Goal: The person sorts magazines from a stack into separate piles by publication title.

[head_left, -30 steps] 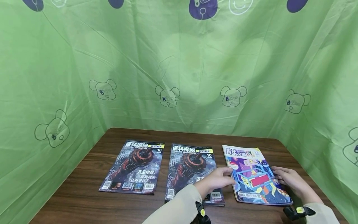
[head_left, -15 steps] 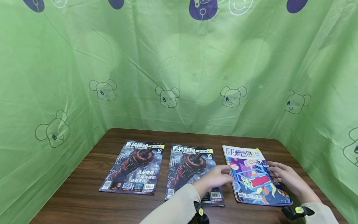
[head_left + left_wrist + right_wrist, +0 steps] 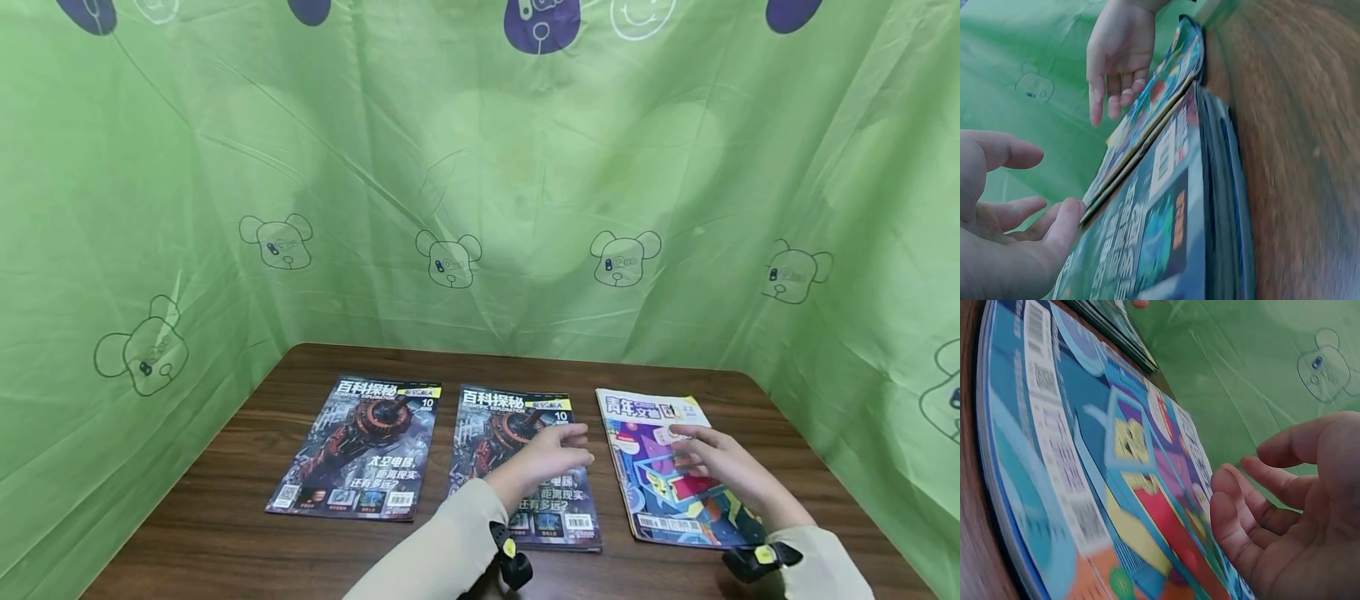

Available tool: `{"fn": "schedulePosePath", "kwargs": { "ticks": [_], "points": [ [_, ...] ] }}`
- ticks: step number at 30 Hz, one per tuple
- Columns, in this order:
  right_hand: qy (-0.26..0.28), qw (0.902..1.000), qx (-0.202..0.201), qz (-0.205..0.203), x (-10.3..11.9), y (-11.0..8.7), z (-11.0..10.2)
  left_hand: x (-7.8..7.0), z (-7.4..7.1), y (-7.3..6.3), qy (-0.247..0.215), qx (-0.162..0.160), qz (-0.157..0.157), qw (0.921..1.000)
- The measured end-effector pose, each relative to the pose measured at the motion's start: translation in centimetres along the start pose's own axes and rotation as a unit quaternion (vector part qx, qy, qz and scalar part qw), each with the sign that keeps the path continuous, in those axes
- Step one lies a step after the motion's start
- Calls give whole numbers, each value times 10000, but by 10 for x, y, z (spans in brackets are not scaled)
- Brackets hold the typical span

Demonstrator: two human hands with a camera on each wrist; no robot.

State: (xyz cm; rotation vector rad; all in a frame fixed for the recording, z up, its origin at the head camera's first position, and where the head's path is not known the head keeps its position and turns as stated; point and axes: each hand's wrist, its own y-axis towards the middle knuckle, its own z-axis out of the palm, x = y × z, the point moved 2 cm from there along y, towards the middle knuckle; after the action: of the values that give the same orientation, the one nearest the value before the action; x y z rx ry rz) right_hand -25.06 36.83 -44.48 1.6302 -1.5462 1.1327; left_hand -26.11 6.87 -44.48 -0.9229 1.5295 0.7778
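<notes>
Over the right part of the middle magazine (image 3: 483, 442), which has a dark cover with a red and black machine, hovers my left hand (image 3: 542, 460), its fingers loosely bent and holding nothing. My right hand (image 3: 726, 468) hangs over the colourful purple and blue magazine (image 3: 641, 475) on the right, covering part of its cover. In the right wrist view, the relaxed fingers (image 3: 1225, 519) appear just above that magazine, with nothing held. The left wrist view shows several layered edges (image 3: 1225, 206) under the middle cover, so it looks like a stack.
A magazine (image 3: 367, 450) with the same dark cover as the middle one lies to the left. All lie on a brown wood-grain table (image 3: 210, 517). Green cloth (image 3: 480, 167) with bear-face drawings surrounds the table's back and sides.
Both hands have moved left, away from the sides of the right magazine. The left hand is now over the middle magazine, the right hand over the right magazine's cover. The magazines have not moved.
</notes>
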Motion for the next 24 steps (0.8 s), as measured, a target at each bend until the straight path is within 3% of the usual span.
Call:
{"fn": "schedulePosePath", "kwargs": {
  "ticks": [6,13,19,24],
  "points": [
    [74,9993,265,-239,12,7,20,2,-21,-5,11,46,24,10000],
    [284,9981,419,-343,22,18,43,8,-42,-9,-42,-248,-81,9997],
    [320,9968,559,-467,30,23,63,12,-60,-13,-43,-261,48,9996],
    [530,9941,741,-583,34,28,77,16,-75,-18,110,-310,-28,9995]
  ]
}}
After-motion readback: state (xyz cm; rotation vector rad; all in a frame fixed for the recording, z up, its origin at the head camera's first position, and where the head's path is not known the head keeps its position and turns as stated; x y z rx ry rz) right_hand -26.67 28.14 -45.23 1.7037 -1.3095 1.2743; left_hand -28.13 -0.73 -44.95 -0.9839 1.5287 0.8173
